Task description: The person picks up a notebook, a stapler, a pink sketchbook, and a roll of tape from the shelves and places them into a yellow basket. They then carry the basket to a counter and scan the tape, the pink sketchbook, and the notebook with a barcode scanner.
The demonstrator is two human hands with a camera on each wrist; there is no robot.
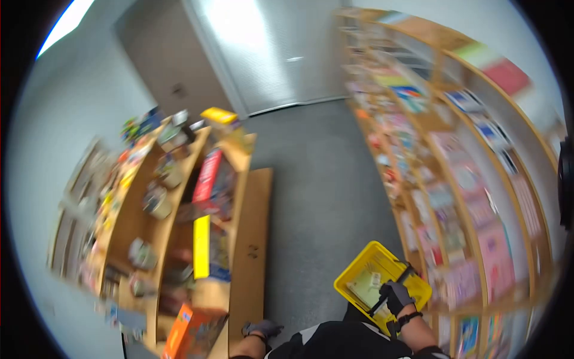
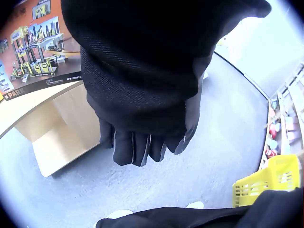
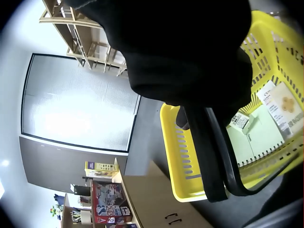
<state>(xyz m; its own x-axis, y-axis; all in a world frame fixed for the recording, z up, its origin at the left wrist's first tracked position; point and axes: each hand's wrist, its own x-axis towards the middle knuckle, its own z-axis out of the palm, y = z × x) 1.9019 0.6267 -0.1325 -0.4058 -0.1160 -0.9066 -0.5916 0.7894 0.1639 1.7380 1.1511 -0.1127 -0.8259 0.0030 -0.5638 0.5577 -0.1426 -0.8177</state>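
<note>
My gloved right hand [image 1: 397,297] grips the black handles [image 3: 209,156] of a yellow shopping basket [image 1: 359,263]. Inside the basket lie a pale green spiral notebook [image 3: 256,135], a small white box [image 3: 241,122] and a white packet with a tan print [image 3: 286,105]. In the head view, my gloved left hand [image 1: 264,328] is low beside the wooden shelf unit on the left. Its fingers [image 2: 124,148] hang loosely downward over the floor in the left wrist view, holding nothing. An orange toy box [image 2: 40,45] with a picture of a parking set stands on the shelf near that hand.
A low wooden shelf unit [image 1: 248,239] with boxed toys, including a red box [image 1: 207,176] and a yellow box [image 1: 202,246], runs along the left. Tall shelves [image 1: 472,239] of stationery line the right. Grey floor [image 1: 317,179] stretches between them to a frosted door [image 1: 281,54].
</note>
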